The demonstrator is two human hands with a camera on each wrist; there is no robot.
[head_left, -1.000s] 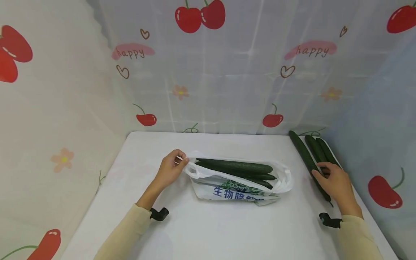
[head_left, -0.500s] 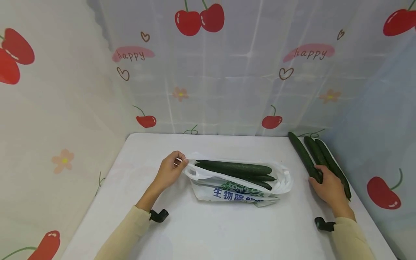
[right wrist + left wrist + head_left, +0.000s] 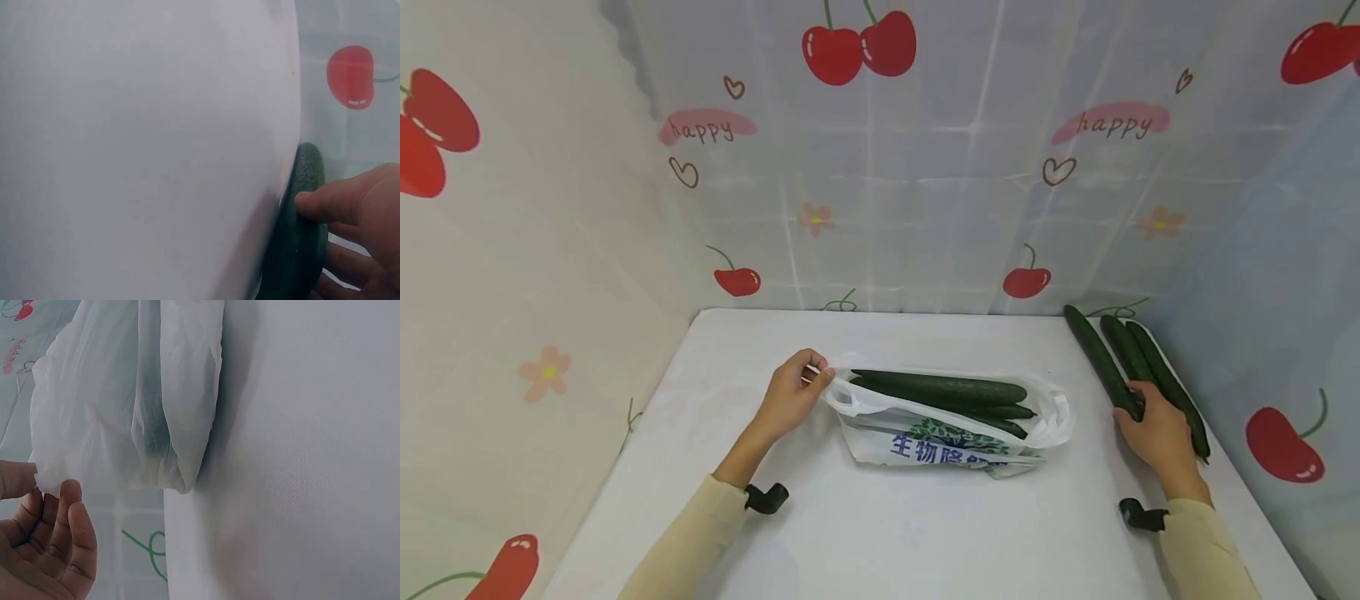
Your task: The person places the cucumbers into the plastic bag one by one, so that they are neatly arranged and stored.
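Observation:
My left hand pinches the left end of a white plastic bag with green and blue print. In the left wrist view, thumb and fingertips meet on the thin edge of the bag. Several dark green cucumbers lie lengthwise in the bag's open mouth. At the right, my right hand grips the leftmost of three loose cucumbers, a long cucumber. The right wrist view shows the thumb pressed along that cucumber, fingers on its other side. The hand covers its near end.
Two other cucumbers, a middle cucumber and a right cucumber, lie side by side along the right edge of the white table. A cherry-print curtain encloses the table at the back and sides.
My right hand has moved slightly left and toward me, and its fingers have closed round the leftmost loose cucumber. The left hand and bag stay where they were.

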